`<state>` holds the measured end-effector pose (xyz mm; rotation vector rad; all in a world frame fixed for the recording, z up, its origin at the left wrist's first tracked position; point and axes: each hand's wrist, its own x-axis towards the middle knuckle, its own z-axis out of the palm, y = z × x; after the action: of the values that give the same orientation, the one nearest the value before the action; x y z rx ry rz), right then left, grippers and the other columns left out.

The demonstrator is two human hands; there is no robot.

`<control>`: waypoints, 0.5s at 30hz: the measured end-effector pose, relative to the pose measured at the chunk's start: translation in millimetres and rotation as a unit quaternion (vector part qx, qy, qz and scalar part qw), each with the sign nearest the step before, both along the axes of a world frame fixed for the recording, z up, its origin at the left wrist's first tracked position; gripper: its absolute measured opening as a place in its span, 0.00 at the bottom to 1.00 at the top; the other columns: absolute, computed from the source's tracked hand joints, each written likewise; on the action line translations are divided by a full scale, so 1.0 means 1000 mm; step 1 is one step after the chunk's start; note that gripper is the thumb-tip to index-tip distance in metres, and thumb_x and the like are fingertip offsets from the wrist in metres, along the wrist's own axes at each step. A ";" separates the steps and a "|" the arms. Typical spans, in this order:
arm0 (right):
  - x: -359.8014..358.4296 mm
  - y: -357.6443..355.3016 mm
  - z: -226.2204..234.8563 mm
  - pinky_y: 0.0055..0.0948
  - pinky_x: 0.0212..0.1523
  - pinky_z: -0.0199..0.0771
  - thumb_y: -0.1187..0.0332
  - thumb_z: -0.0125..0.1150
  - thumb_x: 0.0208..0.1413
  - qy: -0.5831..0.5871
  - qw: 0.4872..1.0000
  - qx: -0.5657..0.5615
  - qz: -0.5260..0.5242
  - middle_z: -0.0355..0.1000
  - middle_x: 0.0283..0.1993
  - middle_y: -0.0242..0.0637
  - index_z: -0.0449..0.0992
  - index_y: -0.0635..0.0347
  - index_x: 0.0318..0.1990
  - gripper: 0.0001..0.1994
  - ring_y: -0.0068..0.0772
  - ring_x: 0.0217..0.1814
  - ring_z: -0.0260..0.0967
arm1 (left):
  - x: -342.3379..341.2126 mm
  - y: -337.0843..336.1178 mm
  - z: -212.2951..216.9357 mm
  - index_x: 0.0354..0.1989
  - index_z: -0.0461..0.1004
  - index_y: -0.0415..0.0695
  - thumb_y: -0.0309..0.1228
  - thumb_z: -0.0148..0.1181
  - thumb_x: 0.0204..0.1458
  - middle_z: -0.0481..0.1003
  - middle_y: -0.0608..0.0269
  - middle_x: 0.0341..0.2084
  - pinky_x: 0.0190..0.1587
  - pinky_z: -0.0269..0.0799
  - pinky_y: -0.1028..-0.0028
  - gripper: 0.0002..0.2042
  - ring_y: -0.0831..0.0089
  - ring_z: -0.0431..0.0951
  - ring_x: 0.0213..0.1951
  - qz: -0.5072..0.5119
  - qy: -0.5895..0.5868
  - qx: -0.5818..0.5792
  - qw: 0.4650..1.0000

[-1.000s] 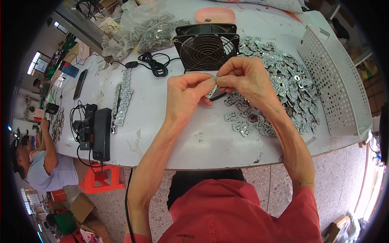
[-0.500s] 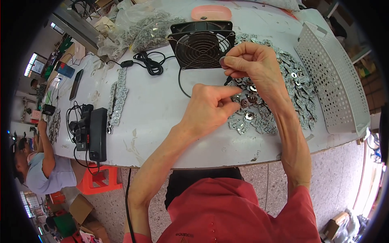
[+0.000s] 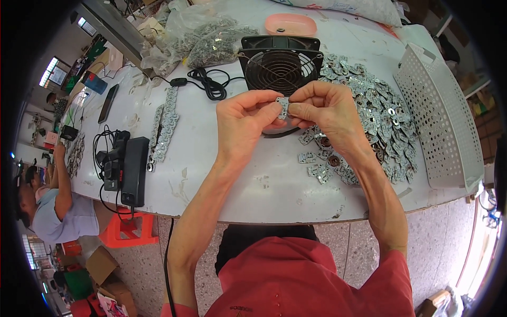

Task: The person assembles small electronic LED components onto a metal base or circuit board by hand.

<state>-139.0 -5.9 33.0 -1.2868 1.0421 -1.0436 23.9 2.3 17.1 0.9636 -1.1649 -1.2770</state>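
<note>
Both hands meet just above the white table [image 3: 222, 174], in front of the black fan [image 3: 280, 66], pinching one small metal plate [image 3: 283, 106] between them. It looks thin, stiff and light, with edges best gripped by fingertips. The left hand [image 3: 244, 124] closes thumb and forefinger on its left edge; the right hand [image 3: 322, 108] grips the right edge. Both wrists are bent inward, forearms rising from below. A heap of similar plates [image 3: 380, 121] lies beside the right hand.

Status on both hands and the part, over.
Left hand and right hand both pinching one small flat silver metal plate, above the white table. Black square fan just behind; nothing blocking.
</note>
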 end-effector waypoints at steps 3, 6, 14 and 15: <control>0.003 0.000 -0.001 0.16 0.25 0.71 0.77 0.61 0.45 -0.015 1.000 -0.015 -0.006 0.73 0.25 0.36 0.74 0.69 0.31 0.05 0.20 0.24 0.70 | 0.000 -0.001 -0.001 0.35 0.74 0.32 0.19 0.57 0.46 0.76 0.59 0.24 0.27 0.73 0.80 0.08 0.75 0.76 0.23 0.004 0.002 -0.014 1.000; 0.003 0.000 0.000 0.17 0.25 0.71 0.78 0.61 0.44 -0.030 0.999 -0.027 -0.025 0.73 0.23 0.37 0.74 0.69 0.29 0.04 0.21 0.23 0.70 | 0.000 -0.001 0.001 0.35 0.74 0.32 0.19 0.57 0.46 0.76 0.58 0.24 0.27 0.74 0.79 0.08 0.75 0.76 0.23 0.020 0.005 -0.019 1.000; 0.003 0.002 0.001 0.16 0.26 0.71 0.78 0.60 0.46 -0.002 0.999 -0.038 -0.008 0.74 0.26 0.37 0.74 0.69 0.31 0.05 0.21 0.25 0.71 | -0.003 0.004 0.003 0.34 0.73 0.29 0.17 0.55 0.46 0.75 0.56 0.25 0.27 0.76 0.78 0.07 0.75 0.76 0.24 0.019 -0.026 -0.030 0.999; 0.003 0.002 0.000 0.16 0.26 0.72 0.78 0.60 0.46 -0.002 0.999 -0.044 -0.006 0.74 0.26 0.37 0.74 0.69 0.31 0.05 0.21 0.25 0.71 | -0.003 0.004 0.002 0.34 0.73 0.29 0.17 0.55 0.46 0.75 0.56 0.25 0.27 0.76 0.78 0.07 0.75 0.76 0.24 0.019 -0.026 -0.030 0.999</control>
<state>-136.1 -3.5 33.3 -1.3500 1.0109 -1.1117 20.6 6.4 19.4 0.9759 -1.2126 -1.1871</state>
